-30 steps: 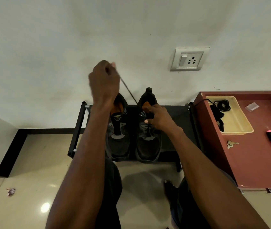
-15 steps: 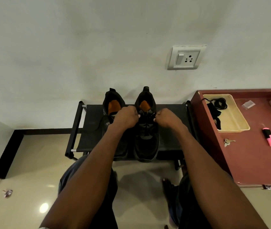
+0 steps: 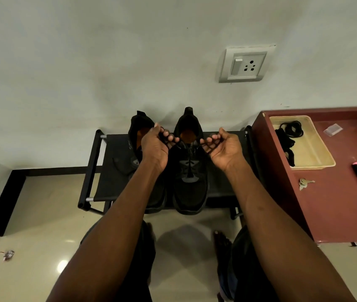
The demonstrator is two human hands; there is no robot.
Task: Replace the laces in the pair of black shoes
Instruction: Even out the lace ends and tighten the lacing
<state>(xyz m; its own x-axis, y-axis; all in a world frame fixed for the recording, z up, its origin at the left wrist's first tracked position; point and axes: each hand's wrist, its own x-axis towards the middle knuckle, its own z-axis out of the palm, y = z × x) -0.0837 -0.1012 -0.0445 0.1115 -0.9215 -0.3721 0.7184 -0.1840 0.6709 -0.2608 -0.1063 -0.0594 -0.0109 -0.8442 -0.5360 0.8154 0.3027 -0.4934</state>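
1. Judging by the frame, the step in hand is tightening or tying the thin black lace [image 3: 174, 142] at the top eyelets of the right-hand black mesh shoe [image 3: 189, 175], mid-frame.
2. The left hand [image 3: 154, 147] has its fingers curled round one lace end; the right hand [image 3: 223, 149], palm up, curls its fingers round the other end, both pulled outward.
3. Next likely calls for crossing the ends into a knot while keeping tension even.
4. Both shoes stand side by side, toes toward the viewer, on a black fabric rack [image 3: 112, 171]; the left-hand black shoe [image 3: 137, 136] is partly hidden behind the left hand.
5. More black laces [image 3: 292, 130] lie in a beige plastic tray [image 3: 323, 158] at right.
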